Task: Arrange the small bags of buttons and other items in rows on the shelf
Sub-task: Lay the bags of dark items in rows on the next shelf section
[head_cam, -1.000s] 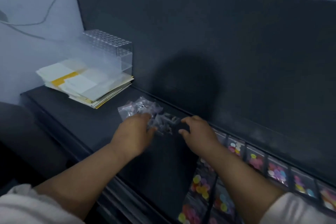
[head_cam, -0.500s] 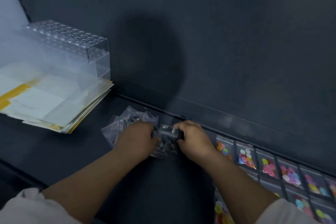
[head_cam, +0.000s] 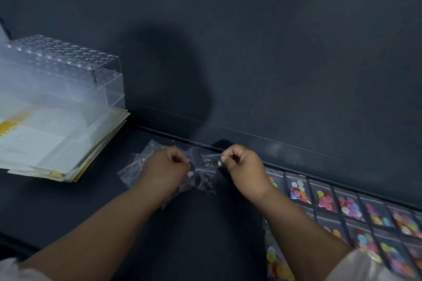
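Now | right hand (head_cam: pixel 243 167) pinches small bag (head_cam: pixel 211 160), newly raised | left hand (head_cam: pixel 164 170) grips pile (head_cam: pixel 131 172)

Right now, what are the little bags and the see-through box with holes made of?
The little bags look like thin clear plastic film: glossy, crinkled, and the contents show through. The see-through box with holes looks like hard clear plastic, probably acrylic: straight shiny edges and walls you can see through.
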Motion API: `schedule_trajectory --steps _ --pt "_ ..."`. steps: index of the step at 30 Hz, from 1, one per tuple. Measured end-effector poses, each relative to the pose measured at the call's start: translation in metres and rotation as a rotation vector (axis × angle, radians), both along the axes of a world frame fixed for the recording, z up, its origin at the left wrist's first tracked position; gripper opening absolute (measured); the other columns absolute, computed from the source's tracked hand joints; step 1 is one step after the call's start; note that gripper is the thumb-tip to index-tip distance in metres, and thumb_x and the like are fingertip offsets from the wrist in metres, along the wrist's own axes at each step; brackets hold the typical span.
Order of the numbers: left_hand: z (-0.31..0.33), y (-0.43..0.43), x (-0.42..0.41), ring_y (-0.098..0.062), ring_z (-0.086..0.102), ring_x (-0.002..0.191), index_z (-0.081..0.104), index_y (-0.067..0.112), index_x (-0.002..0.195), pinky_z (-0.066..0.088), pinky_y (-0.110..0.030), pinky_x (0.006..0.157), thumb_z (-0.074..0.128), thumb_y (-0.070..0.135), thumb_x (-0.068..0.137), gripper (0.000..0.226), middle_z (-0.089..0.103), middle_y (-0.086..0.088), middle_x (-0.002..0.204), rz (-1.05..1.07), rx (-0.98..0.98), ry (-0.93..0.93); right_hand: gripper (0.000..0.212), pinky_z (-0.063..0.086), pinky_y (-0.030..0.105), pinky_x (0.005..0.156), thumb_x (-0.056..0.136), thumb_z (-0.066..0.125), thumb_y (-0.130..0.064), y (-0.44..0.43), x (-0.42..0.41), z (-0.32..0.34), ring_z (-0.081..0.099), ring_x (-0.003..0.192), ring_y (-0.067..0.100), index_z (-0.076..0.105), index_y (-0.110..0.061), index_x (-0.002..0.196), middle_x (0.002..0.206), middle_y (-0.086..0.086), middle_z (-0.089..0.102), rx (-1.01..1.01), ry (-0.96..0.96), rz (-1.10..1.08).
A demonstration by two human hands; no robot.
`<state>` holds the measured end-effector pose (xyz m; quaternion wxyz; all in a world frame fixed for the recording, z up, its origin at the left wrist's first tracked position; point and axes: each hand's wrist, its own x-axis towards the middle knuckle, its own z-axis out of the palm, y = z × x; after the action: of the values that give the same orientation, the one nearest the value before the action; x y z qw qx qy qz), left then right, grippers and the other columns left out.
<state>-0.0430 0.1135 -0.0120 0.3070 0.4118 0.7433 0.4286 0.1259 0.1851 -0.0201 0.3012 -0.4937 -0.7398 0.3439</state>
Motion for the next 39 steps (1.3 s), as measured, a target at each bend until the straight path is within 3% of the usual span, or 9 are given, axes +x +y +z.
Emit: schedule_trajectory --steps 5,9,13,18,22,24,28,35,39 --pt "0.024 0.001 0.01 -0.021 0.058 0.066 0.062 0.01 0.071 0.047 -0.035 0.066 0.062 0.004 0.078 0.009 0.064 -0.01 0.071 0.007 0.061 -0.323 0.027 0.04 0.021 0.061 0.089 0.057 -0.006 -0.01 0.016 0.02 0.043 0.058 0.004 0.052 -0.019 0.066 0.062 -0.005 0.05 -0.079 0.226 -0.086" --pt "0.038 0.005 0.033 -0.019 0.053 0.048 0.057 0.01 0.072 0.042 -0.023 0.047 0.057 -0.004 0.079 0.016 0.058 -0.013 0.067 -0.035 0.071 -0.545 0.023 0.051 0.027 0.063 0.094 0.052 -0.008 -0.027 0.038 0.039 0.054 0.063 0.01 0.052 -0.015 0.072 0.073 0.002 0.06 -0.266 0.425 -0.17" --pt "0.043 0.009 0.067 -0.022 0.06 0.067 0.054 0.011 0.077 0.052 -0.03 0.057 0.058 -0.003 0.083 0.016 0.064 -0.011 0.079 -0.105 0.028 -0.676 0.022 0.054 0.029 0.061 0.094 0.051 -0.009 -0.046 0.068 0.05 0.056 0.064 0.016 0.052 -0.015 0.074 0.072 0.004 0.056 -0.341 0.528 -0.273" --pt "0.057 0.001 0.13 -0.019 0.06 0.069 0.056 0.01 0.087 0.056 -0.03 0.053 0.055 -0.002 0.088 0.011 0.063 -0.009 0.081 -0.197 -0.029 -0.755 0.024 0.051 0.026 0.055 0.094 0.052 -0.009 -0.075 0.121 0.057 0.055 0.06 0.016 0.053 -0.017 0.071 0.069 0.004 0.055 -0.359 0.567 -0.376" --pt "0.063 -0.009 0.188 -0.021 0.062 0.092 0.055 0.011 0.11 0.054 -0.038 0.075 0.067 0.01 0.084 0.029 0.064 -0.008 0.1 -0.338 -0.044 -0.744 0.027 0.046 0.027 0.051 0.092 0.051 -0.006 -0.105 0.172 0.062 0.051 0.054 0.016 0.051 -0.017 0.068 0.066 0.005 0.056 -0.376 0.603 -0.443" --pt "0.062 -0.019 0.223 -0.018 0.061 0.092 0.056 0.013 0.107 0.053 -0.035 0.078 0.071 0.01 0.081 0.03 0.064 -0.004 0.1 -0.389 -0.038 -0.727 0.028 0.048 0.027 0.051 0.092 0.051 -0.005 -0.124 0.203 0.062 0.051 0.055 0.017 0.049 -0.016 0.067 0.063 0.004 0.055 -0.389 0.628 -0.474" --pt "0.063 -0.051 0.306 -0.01 0.063 0.058 0.059 0.012 0.089 0.053 -0.024 0.055 0.065 -0.002 0.081 0.017 0.067 -0.001 0.071 -0.403 -0.034 -0.729 0.023 0.048 0.026 0.049 0.093 0.051 -0.006 -0.168 0.274 0.062 0.057 0.057 0.021 0.049 -0.016 0.071 0.071 0.009 0.059 -0.426 0.668 -0.536" --pt "0.062 -0.113 0.447 -0.015 0.056 0.068 0.054 0.01 0.076 0.051 -0.028 0.066 0.059 -0.005 0.085 0.018 0.06 -0.007 0.079 -0.416 -0.038 -0.786 0.019 0.051 0.025 0.049 0.093 0.051 -0.006 -0.253 0.399 0.063 0.06 0.052 0.021 0.048 -0.012 0.076 0.073 0.013 0.06 -0.459 0.816 -0.635" --pt "0.059 -0.153 0.52 -0.017 0.054 0.061 0.049 0.011 0.074 0.051 -0.029 0.058 0.06 -0.003 0.086 0.021 0.056 -0.007 0.072 -0.468 -0.045 -0.759 0.017 0.051 0.024 0.052 0.092 0.053 -0.007 -0.297 0.462 0.06 0.063 0.058 0.02 0.051 -0.013 0.077 0.069 0.008 0.064 -0.436 0.868 -0.7"
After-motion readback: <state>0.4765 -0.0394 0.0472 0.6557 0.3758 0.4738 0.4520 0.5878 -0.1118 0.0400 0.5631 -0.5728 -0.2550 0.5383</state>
